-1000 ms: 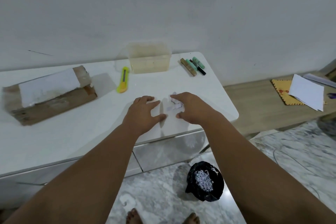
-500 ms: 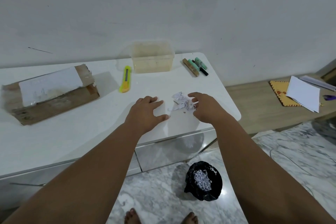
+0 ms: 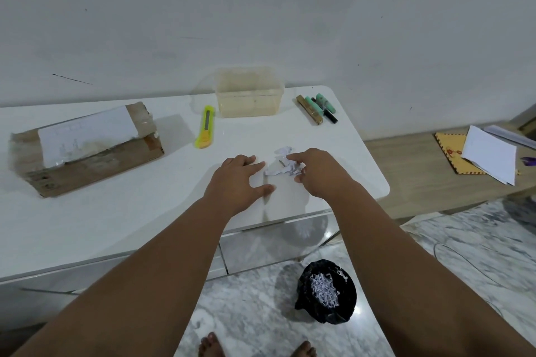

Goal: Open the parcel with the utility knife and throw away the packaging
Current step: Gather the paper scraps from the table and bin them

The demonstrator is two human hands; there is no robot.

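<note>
White table (image 3: pixel 121 211) under a plain wall carries everything, w/ marble floor below. Your parcel (image 3: pixel 87 151) sits far left, taped and uncut as far as you can see; rush it later and the blade could dig into the contents. Black bin bag (image 3: pixel 326 293) is on the floor near the edge, a small target, so scraps could miss. Utility knife (image 3: pixel 206 130) lies beside a clear tub (image 3: pixel 249 93), untouched. Your left hand (image 3: pixel 236 180) is spread flat, holding nothing; right hand (image 3: pixel 317 172) has fingers open, just touching the paper scraps (image 3: pixel 282 166), which could scatter if you sweep fast.
</note>
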